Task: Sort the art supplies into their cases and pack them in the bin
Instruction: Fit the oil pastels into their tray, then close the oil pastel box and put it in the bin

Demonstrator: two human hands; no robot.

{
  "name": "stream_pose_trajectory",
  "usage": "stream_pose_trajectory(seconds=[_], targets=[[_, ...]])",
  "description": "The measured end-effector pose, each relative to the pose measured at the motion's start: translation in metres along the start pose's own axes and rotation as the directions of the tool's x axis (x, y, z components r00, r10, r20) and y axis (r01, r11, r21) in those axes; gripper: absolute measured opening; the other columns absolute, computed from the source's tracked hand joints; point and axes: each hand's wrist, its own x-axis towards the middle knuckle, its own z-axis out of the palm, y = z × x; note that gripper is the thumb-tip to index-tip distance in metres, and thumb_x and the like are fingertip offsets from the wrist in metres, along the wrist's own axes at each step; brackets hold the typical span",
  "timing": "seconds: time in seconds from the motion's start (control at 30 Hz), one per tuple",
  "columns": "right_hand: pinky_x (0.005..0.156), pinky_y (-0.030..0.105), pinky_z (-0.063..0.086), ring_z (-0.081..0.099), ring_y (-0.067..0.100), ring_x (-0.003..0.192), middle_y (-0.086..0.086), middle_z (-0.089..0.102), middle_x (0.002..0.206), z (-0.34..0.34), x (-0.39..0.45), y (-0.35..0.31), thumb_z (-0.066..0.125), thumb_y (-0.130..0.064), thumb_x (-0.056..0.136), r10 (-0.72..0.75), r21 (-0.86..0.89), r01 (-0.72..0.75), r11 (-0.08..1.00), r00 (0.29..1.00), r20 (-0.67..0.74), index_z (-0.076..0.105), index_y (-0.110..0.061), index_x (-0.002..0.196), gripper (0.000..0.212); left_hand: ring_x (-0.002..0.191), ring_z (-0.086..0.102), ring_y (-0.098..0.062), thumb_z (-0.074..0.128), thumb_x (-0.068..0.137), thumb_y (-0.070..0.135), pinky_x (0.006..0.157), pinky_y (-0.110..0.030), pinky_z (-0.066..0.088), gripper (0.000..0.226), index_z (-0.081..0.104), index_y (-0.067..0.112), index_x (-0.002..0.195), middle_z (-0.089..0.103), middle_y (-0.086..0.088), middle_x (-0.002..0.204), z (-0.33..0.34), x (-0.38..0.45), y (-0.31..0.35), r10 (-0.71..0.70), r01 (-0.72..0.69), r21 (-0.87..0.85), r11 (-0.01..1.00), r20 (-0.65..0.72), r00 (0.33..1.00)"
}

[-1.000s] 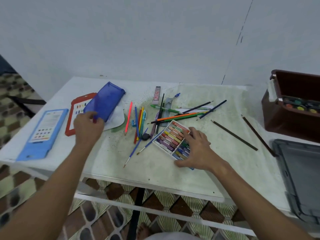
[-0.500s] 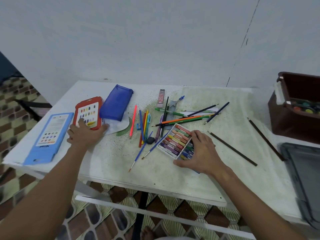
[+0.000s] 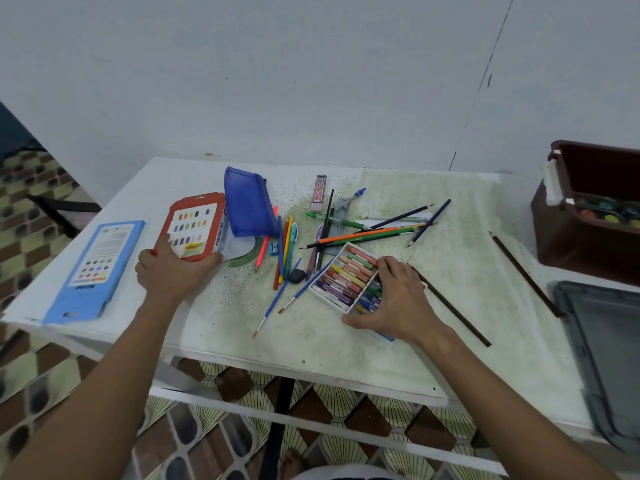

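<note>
My left hand (image 3: 171,271) grips the near end of a red crayon-box sleeve (image 3: 194,225) at the table's left. My right hand (image 3: 398,303) holds the near right corner of an open white tray of oil pastels (image 3: 346,277), thumb at its front edge, fingers over its right side. A blue zip pouch (image 3: 247,206) lies just behind the red sleeve. Loose coloured pencils (image 3: 363,233), two thin brushes (image 3: 277,299) and a black eraser (image 3: 296,276) are scattered mid-table. A brown bin (image 3: 568,233) with paint pots stands at the far right.
A light blue flat case (image 3: 95,268) lies near the table's left edge. Two long dark pencils (image 3: 526,273) lie right of the tray. A grey lid (image 3: 602,348) rests at the right front corner. A green protractor (image 3: 246,256), blue sharpener (image 3: 273,248) and lead box (image 3: 319,192) lie nearby.
My left hand let go of the blue pouch, which now lies on the table, and took hold of the red sleeve. My right hand stays on the pastel tray.
</note>
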Motion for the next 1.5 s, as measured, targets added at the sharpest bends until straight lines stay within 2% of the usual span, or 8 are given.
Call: stream_pose_trajectory(seconds=[0.33, 0.7, 0.8, 0.9, 1.17, 1.27, 1.43, 1.5], targets=[[0.115, 0.036, 0.016, 0.024, 0.023, 0.134, 0.002, 0.027, 0.145, -0.003, -0.001, -0.002, 0.052, -0.091, 0.051, 0.000, 0.010, 0.000, 1.000, 1.000, 0.024, 0.022, -0.012, 0.146, 0.127, 0.122, 0.037, -0.029, 0.068, 0.051, 0.071, 0.103, -0.049, 0.035, 0.109, 0.030, 0.021, 0.140, 0.040, -0.013, 0.129, -0.002, -0.045, 0.043, 0.368, -0.387, -0.140, 0.912, -0.140, 0.919], [0.099, 0.021, 0.028, 0.041, 0.014, 0.116, -0.002, 0.049, 0.126, -0.034, -0.009, 0.007, 0.083, -0.061, 0.056, -0.114, 0.257, 0.113, 0.960, 0.993, -0.009, 0.043, -0.019, 0.133, 0.097, 0.124, 0.032, -0.009, 0.076, 0.057, 0.063, 0.107, -0.045, 0.036, 0.106, 0.024, 0.030, 0.143, 0.035, 0.005, 0.132, 0.038, -0.101, 0.102, 0.769, -0.685, -0.349, 0.639, 0.306, 0.561], [0.093, 0.015, 0.046, 0.056, -0.004, 0.110, -0.019, 0.060, 0.119, -0.049, -0.018, 0.010, 0.083, -0.033, 0.073, -0.039, 0.667, 0.062, 0.743, 0.998, -0.049, 0.051, -0.035, 0.124, 0.060, 0.132, 0.026, -0.014, 0.075, 0.053, 0.069, 0.110, -0.045, 0.035, 0.115, 0.017, 0.032, 0.145, 0.024, 0.006, 0.143, 0.051, -0.111, 0.118, 0.749, -0.676, -0.330, 0.659, 0.378, 0.544], [0.091, 0.030, 0.054, 0.064, 0.013, 0.110, -0.003, 0.068, 0.119, -0.061, -0.020, 0.013, 0.075, -0.023, 0.080, 0.122, 0.926, -0.039, 0.377, 0.992, -0.008, 0.057, -0.019, 0.126, 0.050, 0.141, 0.015, -0.020, 0.072, 0.045, 0.080, 0.111, -0.050, 0.033, 0.123, 0.010, 0.040, 0.144, 0.007, 0.017, 0.148, 0.061, -0.119, 0.133, 0.730, -0.664, -0.330, 0.670, 0.455, 0.510], [0.068, 0.031, 0.058, 0.070, 0.019, 0.092, 0.002, 0.071, 0.105, -0.093, -0.023, 0.027, 0.042, 0.011, 0.087, 0.451, 0.992, -0.042, -0.118, 0.888, 0.091, 0.055, -0.013, 0.113, 0.037, 0.147, 0.004, -0.012, 0.087, 0.050, 0.060, 0.118, -0.045, 0.017, 0.137, -0.008, 0.044, 0.147, -0.002, 0.020, 0.158, 0.067, -0.131, 0.170, 0.747, -0.722, -0.435, 0.538, 0.642, 0.170], [0.073, 0.033, 0.056, 0.065, 0.020, 0.098, 0.000, 0.068, 0.107, -0.112, -0.032, 0.042, 0.040, 0.011, 0.086, 0.485, 0.999, -0.030, -0.011, 0.874, 0.032, 0.053, -0.016, 0.112, 0.039, 0.147, -0.009, -0.017, 0.086, 0.046, 0.064, 0.119, -0.049, 0.008, 0.145, -0.016, 0.042, 0.147, -0.014, 0.015, 0.158, 0.070, -0.121, 0.176, 0.605, -0.882, -0.198, 0.427, 0.787, 0.117], [0.087, 0.022, 0.046, 0.056, 0.008, 0.104, -0.010, 0.054, 0.127, -0.135, -0.048, 0.069, 0.052, 0.008, 0.082, 0.215, 0.549, -0.007, 0.835, 0.924, -0.316, 0.043, -0.023, 0.139, 0.065, 0.147, -0.008, -0.023, 0.085, 0.051, 0.061, 0.117, -0.045, 0.002, 0.143, -0.016, 0.036, 0.150, -0.008, 0.006, 0.160, 0.078, -0.123, 0.177, 0.546, -0.956, -0.105, 0.275, 0.835, 0.066], [0.102, 0.027, 0.037, 0.046, 0.015, 0.122, 0.001, 0.045, 0.139, -0.124, -0.050, 0.079, 0.054, 0.001, 0.081, 0.064, 0.215, -0.005, 0.977, 0.961, -0.268, 0.034, -0.016, 0.146, 0.071, 0.147, -0.005, -0.022, 0.085, 0.055, 0.057, 0.117, -0.041, 0.003, 0.140, -0.012, 0.032, 0.151, -0.004, 0.004, 0.160, 0.078, -0.124, 0.180, 0.558, -0.955, -0.103, 0.278, 0.826, 0.073]])
